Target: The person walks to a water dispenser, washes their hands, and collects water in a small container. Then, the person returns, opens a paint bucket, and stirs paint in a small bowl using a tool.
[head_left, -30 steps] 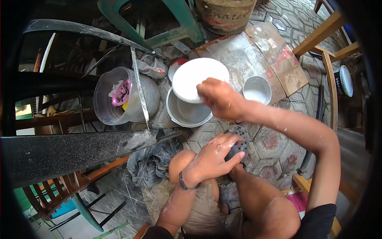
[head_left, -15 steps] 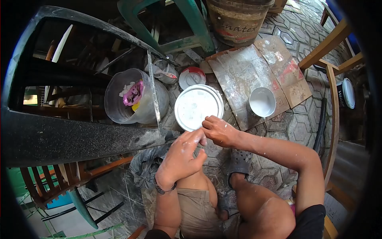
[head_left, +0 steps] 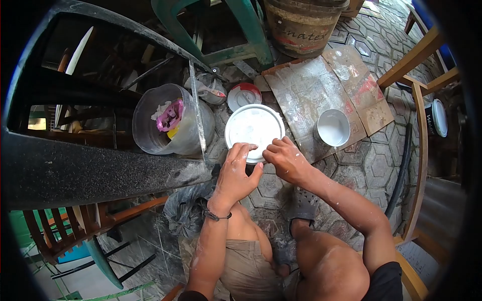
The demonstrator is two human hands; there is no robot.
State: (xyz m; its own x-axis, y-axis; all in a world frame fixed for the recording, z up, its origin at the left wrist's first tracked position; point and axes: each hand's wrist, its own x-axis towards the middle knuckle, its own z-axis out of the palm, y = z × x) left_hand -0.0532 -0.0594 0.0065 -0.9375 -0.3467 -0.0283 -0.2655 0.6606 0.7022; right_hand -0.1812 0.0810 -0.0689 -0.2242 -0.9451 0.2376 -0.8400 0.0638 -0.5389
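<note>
Round white bucket lid (head_left: 254, 124) sitting just left of the flattened cardboard (head_left: 314, 90).
At its near rim, the left hand (head_left: 234, 176) is holding fingers spread; the right hand (head_left: 287, 159), cardboard side, is curling its fingers, pinch unclear.

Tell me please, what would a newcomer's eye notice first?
Probably the white lid in the centre, with the left hand and the right hand at its near edge. Next come the pink item inside the clear tub, left of the lid, and the pale cup on the cardboard at right.
</note>
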